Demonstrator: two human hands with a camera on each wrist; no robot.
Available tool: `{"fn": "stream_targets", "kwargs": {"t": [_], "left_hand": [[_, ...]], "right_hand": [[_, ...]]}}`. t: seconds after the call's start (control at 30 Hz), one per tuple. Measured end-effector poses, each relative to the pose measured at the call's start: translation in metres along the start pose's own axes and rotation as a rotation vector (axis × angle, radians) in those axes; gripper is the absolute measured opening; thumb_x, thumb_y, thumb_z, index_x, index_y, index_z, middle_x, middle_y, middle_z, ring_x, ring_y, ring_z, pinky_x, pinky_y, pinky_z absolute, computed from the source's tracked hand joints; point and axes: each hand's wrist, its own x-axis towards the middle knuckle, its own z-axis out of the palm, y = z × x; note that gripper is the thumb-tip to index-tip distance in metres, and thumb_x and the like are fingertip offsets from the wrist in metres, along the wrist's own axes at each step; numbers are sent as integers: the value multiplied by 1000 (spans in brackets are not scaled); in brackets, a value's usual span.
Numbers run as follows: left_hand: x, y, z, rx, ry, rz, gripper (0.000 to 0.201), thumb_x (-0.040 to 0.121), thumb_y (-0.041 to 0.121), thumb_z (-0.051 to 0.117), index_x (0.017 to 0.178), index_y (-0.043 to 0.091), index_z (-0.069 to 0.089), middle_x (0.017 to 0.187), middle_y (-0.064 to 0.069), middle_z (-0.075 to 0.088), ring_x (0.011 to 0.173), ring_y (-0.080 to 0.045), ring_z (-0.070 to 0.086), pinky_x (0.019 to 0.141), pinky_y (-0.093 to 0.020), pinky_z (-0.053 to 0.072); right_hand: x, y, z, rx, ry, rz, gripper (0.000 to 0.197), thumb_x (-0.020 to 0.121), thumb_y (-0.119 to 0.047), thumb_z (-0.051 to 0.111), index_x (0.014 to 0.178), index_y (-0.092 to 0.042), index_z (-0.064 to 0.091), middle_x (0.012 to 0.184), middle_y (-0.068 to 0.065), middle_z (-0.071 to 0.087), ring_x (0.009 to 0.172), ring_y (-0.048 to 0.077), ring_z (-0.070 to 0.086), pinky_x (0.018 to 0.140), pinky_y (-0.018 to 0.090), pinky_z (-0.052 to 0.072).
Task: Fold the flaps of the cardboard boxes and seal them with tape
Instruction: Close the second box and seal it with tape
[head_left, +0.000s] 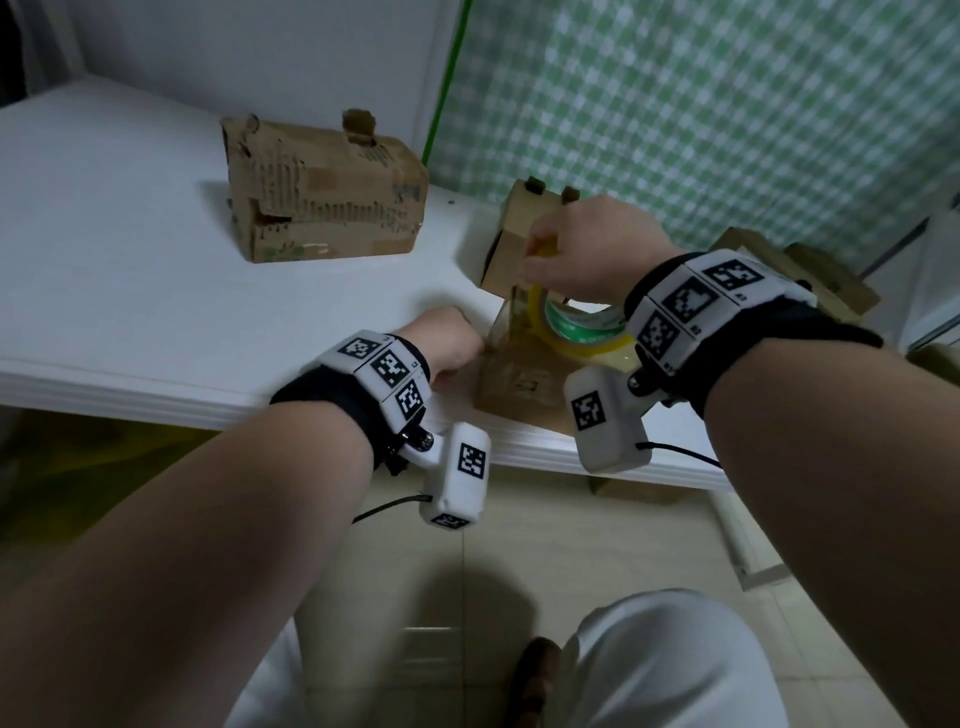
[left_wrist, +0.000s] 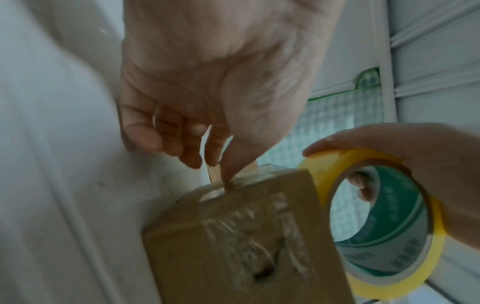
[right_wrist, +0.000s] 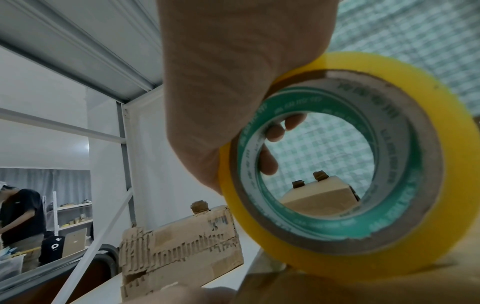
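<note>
A small brown cardboard box (head_left: 519, 387) stands at the white table's front edge. My right hand (head_left: 566, 249) grips a yellow tape roll (head_left: 576, 327) just above it, fingers (right_wrist: 270, 162) through the green-printed core and thumb outside. A clear strip of tape runs from the roll down to the box's left top edge. There my left hand (left_wrist: 221, 170) pinches the tape end against the box (left_wrist: 246, 236) between thumb and forefinger, the other fingers curled. In the right wrist view the roll (right_wrist: 337, 226) fills the frame.
A worn, torn cardboard box (head_left: 322, 192) sits further back on the table (head_left: 130, 291). A smaller box (head_left: 519, 223) stands right behind my right hand, and another box (head_left: 810, 270) lies at the right. A green checked cloth (head_left: 727, 104) hangs behind. A person (right_wrist: 20, 216) stands far off.
</note>
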Motion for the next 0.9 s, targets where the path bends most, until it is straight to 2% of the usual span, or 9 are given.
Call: {"fn": "stream_targets", "kwargs": {"t": [0.1, 0.17, 0.23, 0.3, 0.37, 0.47, 0.67, 0.83, 0.9], "left_hand": [[5, 1, -5, 45, -5, 36, 14, 96, 9, 47, 106, 4, 55, 92, -16, 54, 74, -25, 51, 69, -36, 49], [8, 4, -5, -142, 36, 96, 18, 98, 13, 41, 105, 8, 57, 100, -13, 56, 86, -24, 53, 82, -36, 48], [7, 9, -1, -414, 33, 154, 24, 99, 28, 40, 106, 13, 57, 105, -6, 61, 93, -19, 55, 81, -27, 44], [3, 11, 8, -599, -104, 183, 32, 100, 40, 36, 108, 19, 59, 99, 4, 66, 89, -9, 62, 73, -18, 48], [6, 9, 19, -674, -219, 213, 46, 98, 49, 36, 111, 16, 64, 102, -2, 72, 93, -14, 68, 79, -27, 55], [12, 0, 29, -670, -190, 223, 60, 92, 59, 38, 120, 12, 62, 111, -11, 70, 105, -24, 66, 98, -44, 48], [23, -22, 35, -534, -192, 192, 85, 67, 82, 39, 120, 19, 64, 115, -11, 68, 110, -25, 62, 102, -45, 44], [19, -22, 19, -191, -303, 279, 95, 70, 87, 24, 144, 30, 35, 144, -1, 44, 133, -17, 40, 113, -38, 25], [18, -17, 17, -142, -294, 320, 100, 67, 89, 28, 149, 32, 20, 154, 1, 27, 140, -18, 27, 116, -41, 21]], "right_hand": [[0, -2, 1, -15, -5, 8, 30, 87, -42, 46, 96, -22, 67, 94, 2, 64, 87, 21, 60, 54, 24, 40], [1, -1, 1, 1, -3, 10, 30, 87, -43, 46, 95, -22, 67, 94, 1, 64, 86, 21, 60, 55, 23, 41], [0, 0, 1, 24, 4, 13, 31, 87, -44, 47, 95, -22, 67, 94, 1, 65, 86, 20, 61, 56, 24, 42], [0, 1, 0, 36, 11, 16, 34, 87, -47, 47, 95, -22, 68, 92, 1, 65, 84, 20, 61, 58, 25, 44], [0, 1, 0, 33, 12, 15, 33, 87, -47, 47, 94, -23, 68, 87, 0, 64, 81, 18, 60, 58, 26, 44], [1, 2, 0, 47, 2, 11, 30, 86, -43, 48, 95, -23, 68, 89, 0, 64, 82, 18, 59, 57, 25, 43], [1, 7, 1, 125, 6, 28, 30, 87, -41, 49, 99, -23, 68, 97, 1, 65, 88, 19, 59, 69, 31, 49], [0, 8, 1, 138, 13, 35, 30, 86, -41, 49, 98, -23, 69, 98, 1, 66, 89, 19, 60, 74, 33, 52], [0, 8, 1, 136, 14, 38, 29, 86, -41, 49, 98, -23, 69, 96, 1, 66, 88, 18, 60, 72, 32, 51]]}}
